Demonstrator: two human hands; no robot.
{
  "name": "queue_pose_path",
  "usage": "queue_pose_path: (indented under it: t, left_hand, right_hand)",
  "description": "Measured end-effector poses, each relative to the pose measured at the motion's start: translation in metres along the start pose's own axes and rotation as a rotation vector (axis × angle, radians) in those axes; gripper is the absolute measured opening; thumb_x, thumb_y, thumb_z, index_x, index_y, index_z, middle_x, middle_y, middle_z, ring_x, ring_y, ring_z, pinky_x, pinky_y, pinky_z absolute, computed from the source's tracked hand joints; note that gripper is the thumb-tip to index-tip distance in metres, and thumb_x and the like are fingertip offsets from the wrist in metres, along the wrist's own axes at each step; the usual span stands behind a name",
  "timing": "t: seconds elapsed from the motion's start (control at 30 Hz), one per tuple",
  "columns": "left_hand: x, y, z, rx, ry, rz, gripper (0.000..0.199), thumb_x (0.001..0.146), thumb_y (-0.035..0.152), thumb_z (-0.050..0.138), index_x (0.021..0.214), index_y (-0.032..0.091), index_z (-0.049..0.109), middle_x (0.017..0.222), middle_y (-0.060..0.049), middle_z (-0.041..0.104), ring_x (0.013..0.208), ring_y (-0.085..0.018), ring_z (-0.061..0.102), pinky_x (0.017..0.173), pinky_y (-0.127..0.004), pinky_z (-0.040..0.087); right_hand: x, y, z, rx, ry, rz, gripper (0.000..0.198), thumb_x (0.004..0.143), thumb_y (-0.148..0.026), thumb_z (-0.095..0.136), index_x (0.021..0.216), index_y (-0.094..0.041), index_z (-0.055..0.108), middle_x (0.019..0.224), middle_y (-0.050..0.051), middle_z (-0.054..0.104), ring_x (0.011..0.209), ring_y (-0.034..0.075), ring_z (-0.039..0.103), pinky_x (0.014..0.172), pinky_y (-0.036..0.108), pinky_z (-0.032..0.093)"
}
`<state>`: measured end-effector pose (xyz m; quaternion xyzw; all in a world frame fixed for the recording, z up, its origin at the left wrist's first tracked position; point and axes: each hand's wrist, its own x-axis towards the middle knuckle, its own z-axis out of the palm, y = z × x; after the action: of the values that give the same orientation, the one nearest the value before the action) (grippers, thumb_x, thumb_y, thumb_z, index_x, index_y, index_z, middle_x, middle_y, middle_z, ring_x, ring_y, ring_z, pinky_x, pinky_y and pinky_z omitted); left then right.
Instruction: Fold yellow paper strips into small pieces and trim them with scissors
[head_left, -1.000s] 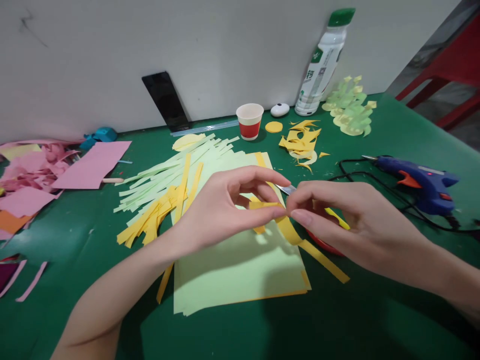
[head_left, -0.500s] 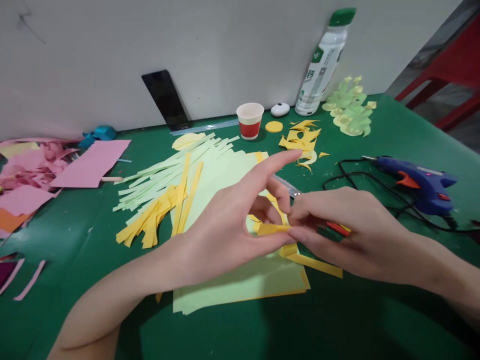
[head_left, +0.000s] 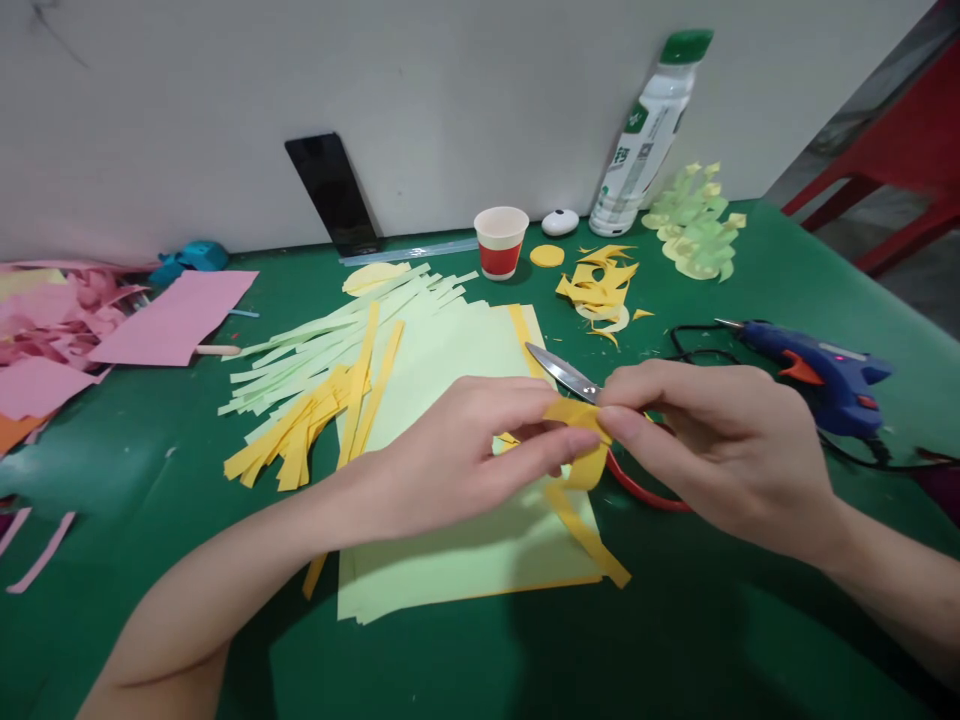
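Between my hands is a yellow paper strip [head_left: 587, 468], curled over on itself with its tail hanging toward the sheets below. The thumb and fingers of my left hand [head_left: 487, 440] pinch it from the left. My right hand [head_left: 712, 430] grips its right end between thumb and index finger. Behind and below that hand are scissors [head_left: 564, 374] with red handles, partly covered; I cannot tell whether the hand touches them. Underneath lies a stack of light green paper sheets [head_left: 450, 575] with yellow edges showing.
Cut green strips [head_left: 300, 365] and yellow strips [head_left: 300, 445] lie left of the stack. Farther back stand a paper cup [head_left: 500, 245], a bottle [head_left: 641, 140] and a phone [head_left: 330, 195]. Yellow scraps [head_left: 600, 285] and a blue glue gun [head_left: 817, 370] are to the right, pink paper [head_left: 180, 320] to the left.
My left index finger has come down from its raised position onto the yellow strip. The strip has turned to show a curled face, and more of the scissors shows.
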<state>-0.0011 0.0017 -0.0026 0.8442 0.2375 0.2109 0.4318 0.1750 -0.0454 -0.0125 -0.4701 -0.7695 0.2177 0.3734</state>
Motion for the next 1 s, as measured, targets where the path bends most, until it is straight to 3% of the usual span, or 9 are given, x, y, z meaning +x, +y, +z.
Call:
queue_pose_path:
  t: [0.13,0.33,0.47,0.6,0.73,0.9,1.0]
  left_hand:
    - [0.002,0.002,-0.001,-0.011,0.009,0.023,0.028,0.087,0.022,0.048,0.060,0.015,0.052,0.056,0.002,0.049,0.053,-0.008,0.042,0.051,-0.021,0.036]
    - [0.000,0.002,-0.001,-0.124,-0.093,-0.001,0.030,0.086,0.022,0.049,0.057,0.015,0.052,0.056,0.003,0.048,0.052,-0.008,0.041,0.050,-0.021,0.034]
    - [0.001,0.001,0.000,-0.138,-0.131,-0.013,0.031,0.085,0.021,0.051,0.055,0.014,0.049,0.056,0.003,0.043,0.052,-0.008,0.038,0.050,-0.022,0.031]
    - [0.000,0.000,-0.002,-0.207,-0.101,-0.028,0.031,0.084,0.020,0.052,0.054,0.014,0.051,0.055,0.003,0.044,0.051,-0.007,0.039,0.050,-0.021,0.032]
    - [0.000,-0.001,-0.004,-0.307,-0.037,-0.040,0.022,0.085,0.021,0.052,0.067,0.015,0.062,0.064,0.000,0.056,0.059,-0.009,0.049,0.055,-0.022,0.038]
    - [-0.001,-0.001,-0.003,-0.329,-0.008,-0.028,0.022,0.085,0.023,0.053,0.069,0.014,0.065,0.065,-0.001,0.059,0.060,-0.010,0.051,0.057,-0.023,0.040]
    - [-0.001,0.000,-0.004,-0.330,0.047,-0.029,0.027,0.084,0.023,0.054,0.060,0.012,0.060,0.059,0.000,0.054,0.056,-0.009,0.047,0.054,-0.022,0.037]
  right_hand:
    - [0.000,-0.002,-0.003,-0.030,-0.008,0.010,0.021,0.086,-0.016,0.047,0.067,-0.021,0.055,0.053,-0.004,0.052,0.044,0.009,0.040,0.042,0.023,0.030]
    - [0.003,0.003,-0.001,0.138,-0.213,-0.099,0.024,0.089,-0.019,0.040,0.065,-0.019,0.042,0.053,-0.005,0.040,0.045,0.008,0.032,0.042,0.021,0.027]
    - [0.004,0.004,0.002,0.113,-0.199,-0.115,0.031,0.088,-0.013,0.041,0.058,-0.018,0.036,0.051,-0.006,0.030,0.046,0.007,0.026,0.044,0.020,0.025]
    - [0.001,0.006,0.004,0.157,-0.141,-0.083,0.030,0.090,-0.020,0.044,0.061,-0.018,0.050,0.051,-0.005,0.041,0.046,0.007,0.034,0.043,0.020,0.026]
    - [0.002,0.006,0.004,0.177,-0.142,-0.058,0.036,0.091,-0.033,0.045,0.060,-0.017,0.054,0.051,-0.002,0.051,0.047,0.008,0.043,0.044,0.020,0.030]
    - [0.000,0.003,-0.004,0.117,-0.084,-0.083,0.036,0.090,-0.031,0.048,0.058,-0.017,0.055,0.047,-0.003,0.050,0.043,0.006,0.041,0.042,0.021,0.030]
    - [-0.013,0.009,-0.007,0.052,-0.165,-0.144,0.049,0.097,-0.028,0.032,0.053,-0.016,0.051,0.044,-0.003,0.046,0.042,0.006,0.041,0.045,0.020,0.034]
